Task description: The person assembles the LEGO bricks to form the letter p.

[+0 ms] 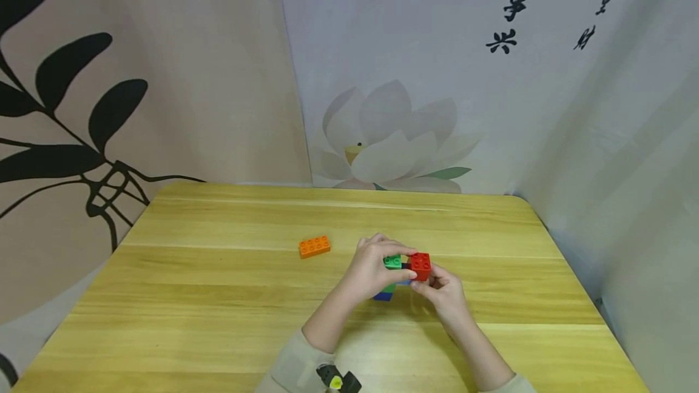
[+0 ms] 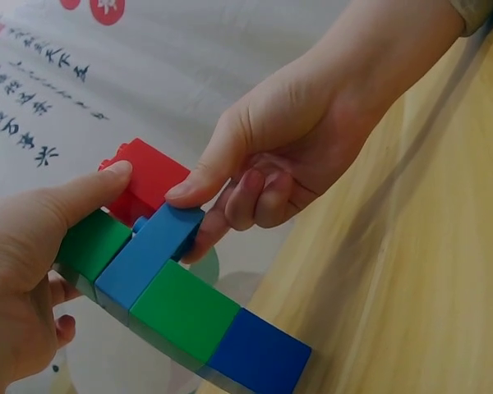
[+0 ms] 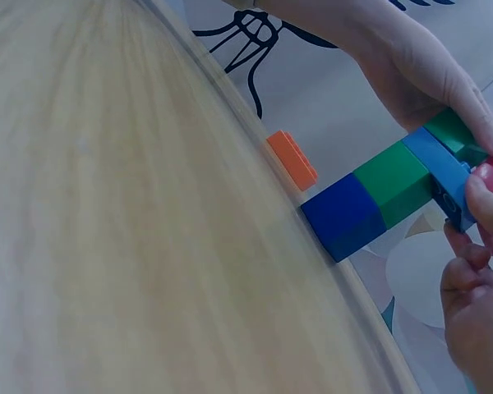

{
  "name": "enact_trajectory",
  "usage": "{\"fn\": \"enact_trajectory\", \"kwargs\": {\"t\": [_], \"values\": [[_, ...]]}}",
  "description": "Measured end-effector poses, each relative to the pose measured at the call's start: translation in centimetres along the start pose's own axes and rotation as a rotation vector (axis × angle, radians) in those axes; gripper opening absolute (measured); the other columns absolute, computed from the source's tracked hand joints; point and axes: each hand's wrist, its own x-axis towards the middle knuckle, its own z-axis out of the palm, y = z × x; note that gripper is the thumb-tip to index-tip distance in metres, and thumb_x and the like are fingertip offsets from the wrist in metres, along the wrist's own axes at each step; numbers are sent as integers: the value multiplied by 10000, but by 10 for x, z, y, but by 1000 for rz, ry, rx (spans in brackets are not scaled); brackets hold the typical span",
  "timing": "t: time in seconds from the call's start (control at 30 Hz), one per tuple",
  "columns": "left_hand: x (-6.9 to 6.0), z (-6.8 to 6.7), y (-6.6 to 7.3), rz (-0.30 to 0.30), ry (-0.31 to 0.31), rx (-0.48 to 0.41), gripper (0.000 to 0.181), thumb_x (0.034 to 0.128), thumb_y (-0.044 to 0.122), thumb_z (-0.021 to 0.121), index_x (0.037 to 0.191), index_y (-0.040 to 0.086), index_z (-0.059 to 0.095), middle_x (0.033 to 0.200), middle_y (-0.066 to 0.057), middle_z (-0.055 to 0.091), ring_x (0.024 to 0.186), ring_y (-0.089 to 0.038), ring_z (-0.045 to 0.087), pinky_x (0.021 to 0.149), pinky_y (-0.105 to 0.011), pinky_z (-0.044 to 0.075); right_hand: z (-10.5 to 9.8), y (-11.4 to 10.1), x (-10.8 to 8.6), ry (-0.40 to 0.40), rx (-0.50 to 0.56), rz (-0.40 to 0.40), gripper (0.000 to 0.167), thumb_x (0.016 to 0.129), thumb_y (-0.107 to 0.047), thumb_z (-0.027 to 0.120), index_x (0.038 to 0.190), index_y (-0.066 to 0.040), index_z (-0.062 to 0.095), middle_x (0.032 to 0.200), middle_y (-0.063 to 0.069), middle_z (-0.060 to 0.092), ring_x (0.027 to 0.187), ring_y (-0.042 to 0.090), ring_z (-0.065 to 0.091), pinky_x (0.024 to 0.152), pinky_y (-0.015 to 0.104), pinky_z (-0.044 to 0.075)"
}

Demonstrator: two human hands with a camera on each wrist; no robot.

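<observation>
Both hands hold a joined stack of toy building bricks above the table. A dark blue brick (image 2: 260,350), a green brick (image 2: 185,312), a light blue brick (image 2: 140,258) and another green brick (image 2: 93,246) run in a line, with the light blue one sticking out sideways. On its protruding end sits a red brick (image 1: 420,265); a sliver of gap shows between them. My left hand (image 1: 371,265) reaches over the upper green brick and pinches the red brick. With thumb and fingers, my right hand (image 1: 445,296) pinches the light blue brick's end, just beside the red one.
An orange brick (image 1: 314,247) lies alone on the wooden table (image 1: 218,320), left of the hands and toward the far side. Behind the table's back edge hangs a printed curtain (image 1: 235,77) with leaves, a lotus and black characters.
</observation>
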Motion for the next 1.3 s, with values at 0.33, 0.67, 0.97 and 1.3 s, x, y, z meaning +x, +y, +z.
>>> {"fn": "enact_trajectory", "kwargs": {"t": [0.33,0.67,0.97,1.3], "values": [[0,0,-1,-15,-14,-108,369,830,363,744,1155,192,708,1122,114,661,1004,-53,494,912,-410,294,-3,2,1,-20,-10,-21,388,824,0,721,1199,25,625,891,43,643,735,133,525,657,233,488],[-3,-14,-4,-49,-3,-214,358,869,360,707,1184,190,689,1168,107,641,1092,-92,483,976,-480,277,-2,3,1,-60,35,-31,409,844,14,694,1239,6,591,935,37,653,781,130,562,688,238,504],[-10,-31,-10,-66,56,-309,314,881,298,708,1176,191,694,1155,120,643,1122,-121,493,931,-508,405,-1,3,2,-27,20,4,389,839,14,700,1214,-22,604,897,28,627,746,116,519,628,209,467],[-17,-49,-18,-89,111,-345,253,876,229,718,1126,192,710,1107,106,664,1040,-132,520,906,-442,403,-1,1,2,10,-25,85,393,834,-24,722,1203,19,594,857,43,607,705,130,486,585,214,434]]}}
